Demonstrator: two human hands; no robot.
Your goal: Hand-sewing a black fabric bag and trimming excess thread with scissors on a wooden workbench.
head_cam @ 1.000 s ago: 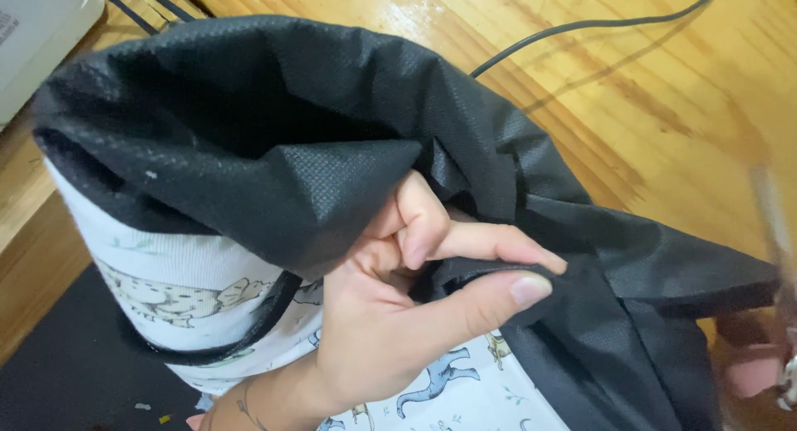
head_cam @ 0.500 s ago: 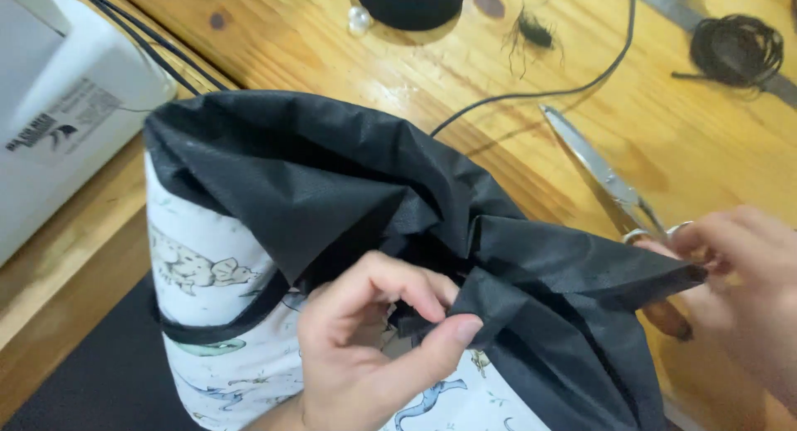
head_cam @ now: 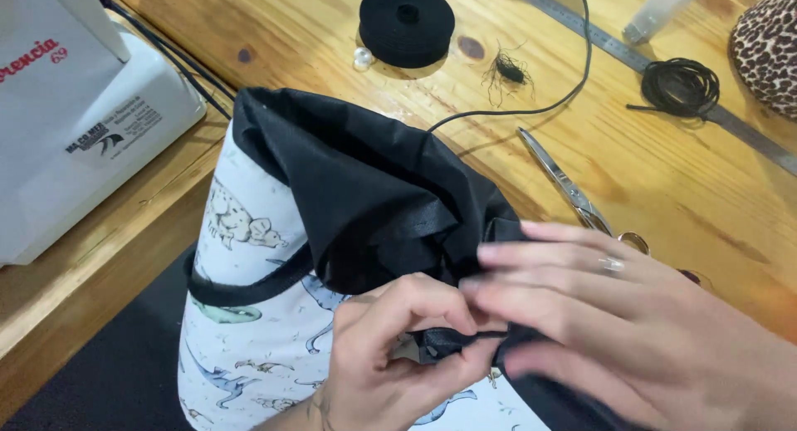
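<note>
A white bag printed with dinosaurs stands on the wooden table, its black lining pulled up and folded over the top. My left hand pinches the edge of the black lining at the bag's near side. My right hand lies over the same fold with its fingers stretched flat, a ring on one finger, touching the fabric beside the left fingers. A black strap runs across the bag's printed side.
Scissors lie on the table just behind my right hand. A roll of black webbing, a coil of black cord, a metal ruler and a leopard-print item sit farther back. A white sewing machine stands at the left.
The view has tilted up, showing more of the table. My right hand has come in from the right and now rests flat on the lining fold next to my left hand.
</note>
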